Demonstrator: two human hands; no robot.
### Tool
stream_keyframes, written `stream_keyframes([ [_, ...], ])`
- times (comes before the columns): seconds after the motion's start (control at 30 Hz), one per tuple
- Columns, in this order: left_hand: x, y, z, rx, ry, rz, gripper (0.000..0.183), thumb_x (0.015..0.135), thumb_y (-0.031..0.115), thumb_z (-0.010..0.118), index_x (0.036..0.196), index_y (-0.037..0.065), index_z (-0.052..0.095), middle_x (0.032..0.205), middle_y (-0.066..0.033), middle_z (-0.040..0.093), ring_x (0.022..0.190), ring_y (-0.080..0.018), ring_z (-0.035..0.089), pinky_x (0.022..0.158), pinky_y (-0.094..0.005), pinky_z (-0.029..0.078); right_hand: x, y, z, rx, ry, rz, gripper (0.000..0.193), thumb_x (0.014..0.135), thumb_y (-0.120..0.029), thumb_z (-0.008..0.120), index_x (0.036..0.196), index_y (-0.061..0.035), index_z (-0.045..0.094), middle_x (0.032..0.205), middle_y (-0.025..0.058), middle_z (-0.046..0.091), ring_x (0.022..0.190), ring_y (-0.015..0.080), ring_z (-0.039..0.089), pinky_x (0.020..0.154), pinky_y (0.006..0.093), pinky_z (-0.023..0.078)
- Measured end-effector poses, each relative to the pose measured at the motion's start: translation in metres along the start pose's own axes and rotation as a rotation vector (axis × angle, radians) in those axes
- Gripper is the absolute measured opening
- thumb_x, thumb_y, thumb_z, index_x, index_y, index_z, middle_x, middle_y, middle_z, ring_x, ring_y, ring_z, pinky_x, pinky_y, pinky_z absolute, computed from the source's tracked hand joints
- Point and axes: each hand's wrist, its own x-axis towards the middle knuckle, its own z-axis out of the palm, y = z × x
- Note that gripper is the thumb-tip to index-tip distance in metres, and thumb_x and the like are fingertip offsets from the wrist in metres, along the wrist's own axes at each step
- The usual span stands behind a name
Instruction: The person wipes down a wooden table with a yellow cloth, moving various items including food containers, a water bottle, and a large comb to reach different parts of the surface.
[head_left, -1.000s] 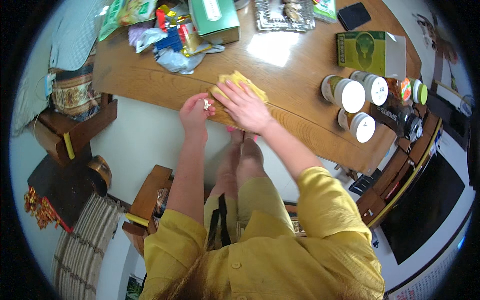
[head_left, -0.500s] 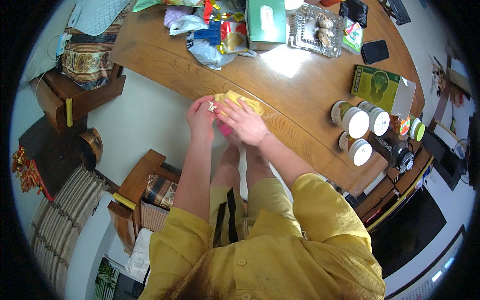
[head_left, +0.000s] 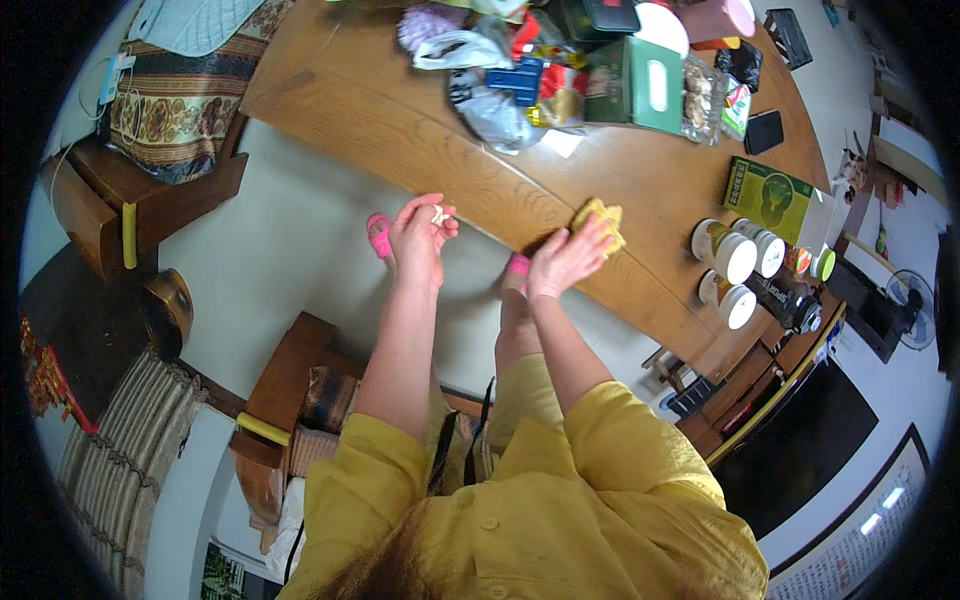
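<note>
My left hand [head_left: 418,240] is just off the table's near edge, its fingers curled round a small white scrap [head_left: 439,214] that looks crumpled. What the scrap is made of does not show. My right hand [head_left: 568,262] reaches over the wooden table [head_left: 490,195], fingers stretched onto a bunched yellow cloth [head_left: 603,228]. The fingertips and the cloth meet on the tabletop, with the cloth partly hidden under them. Both hands are apart.
Plastic bags [head_left: 490,110], a green box [head_left: 635,85] and a clear tray [head_left: 703,100] crowd the far side. A phone [head_left: 764,132], a green-yellow box [head_left: 775,192] and several white-lidded jars [head_left: 733,258] stand to the right. A wooden chair [head_left: 265,420] is at lower left.
My right hand has moved right along the table with the yellow cloth, away from my left hand. My left hand has shifted slightly right, still holding the white scrap. My head view has shifted.
</note>
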Motion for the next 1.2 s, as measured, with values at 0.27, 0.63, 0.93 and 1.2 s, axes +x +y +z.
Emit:
stream_keyframes([
  [0.27,0.035,0.108,-0.079,0.012,0.0,0.059,0.015,0.083,0.0,0.049,0.093,-0.002,0.06,0.077,-0.014,0.061,0.059,-0.017,0.055,0.054,-0.0285,0.047,-0.047,-0.154,0.033,0.035,-0.147,-0.131,0.069,0.086,-0.024,0.053,0.145,-0.007,0.021,0.153,0.017,0.013,0.14,0.0394,0.008,0.111,0.0554,0.007],
  [0.63,0.063,0.171,-0.138,0.049,0.025,0.11,0.016,0.083,0.002,0.052,0.098,-0.002,0.058,0.079,-0.0128,0.061,0.062,-0.0172,0.056,0.058,-0.0285,0.047,-0.065,-0.322,0.078,0.217,-0.268,-0.786,0.065,0.075,-0.005,0.054,0.137,-0.0166,0.041,0.145,0.0076,0.035,0.136,0.0289,0.028,0.112,0.0517,0.015],
  [0.93,0.065,0.177,-0.092,0.151,-0.073,0.085,0.016,0.082,0.0,0.049,0.094,-0.003,0.059,0.077,-0.0125,0.06,0.058,-0.0158,0.054,0.053,-0.0279,0.045,-0.04,-0.164,0.025,0.146,-0.368,-0.758,0.063,0.075,-0.003,0.051,0.135,-0.0237,0.046,0.143,0.001,0.041,0.135,0.0262,0.032,0.11,0.0489,0.023],
  [1.2,0.046,0.146,-0.011,0.412,-0.281,0.046,0.019,0.083,0.002,0.05,0.1,-0.003,0.058,0.077,-0.0117,0.061,0.06,-0.0141,0.055,0.055,-0.0259,0.046,-0.002,0.007,-0.02,0.145,-0.089,-0.097,0.057,0.077,0.002,0.052,0.131,-0.0176,0.05,0.141,0.0084,0.042,0.135,0.0338,0.03,0.111,0.0515,0.02],
])
